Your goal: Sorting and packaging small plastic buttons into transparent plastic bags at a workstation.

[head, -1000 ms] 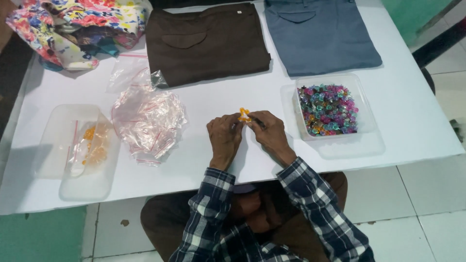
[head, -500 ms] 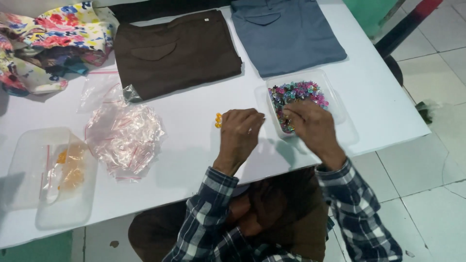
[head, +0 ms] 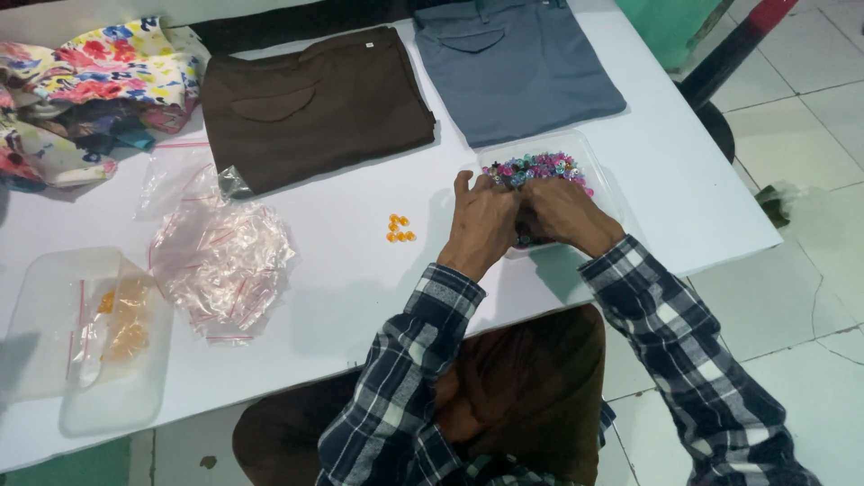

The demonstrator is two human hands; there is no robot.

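Both my hands reach into a clear plastic tray [head: 601,171] at the right of the white table [head: 360,288]. The tray holds several small multi-coloured pieces [head: 540,166]. My left hand [head: 481,220] lies over the tray's left side, fingers spread among the pieces. My right hand [head: 562,211] is beside it with its fingers curled down into the pieces, so whatever they grip is hidden. A small cluster of orange pieces [head: 399,228] lies on the table just left of my left hand, touched by neither hand.
Folded brown trousers [head: 315,108] and blue-grey trousers [head: 517,63] lie at the back, with floral cloth [head: 90,81] at far left. A heap of small clear bags [head: 220,261] sits beside a second clear tray [head: 54,297] holding bagged orange pieces [head: 126,324]. Tiled floor [head: 810,270] lies right of the table.
The orange pieces I held between both hands now lie on the table. First my right hand, then my left, moved right into the tray of coloured pieces.
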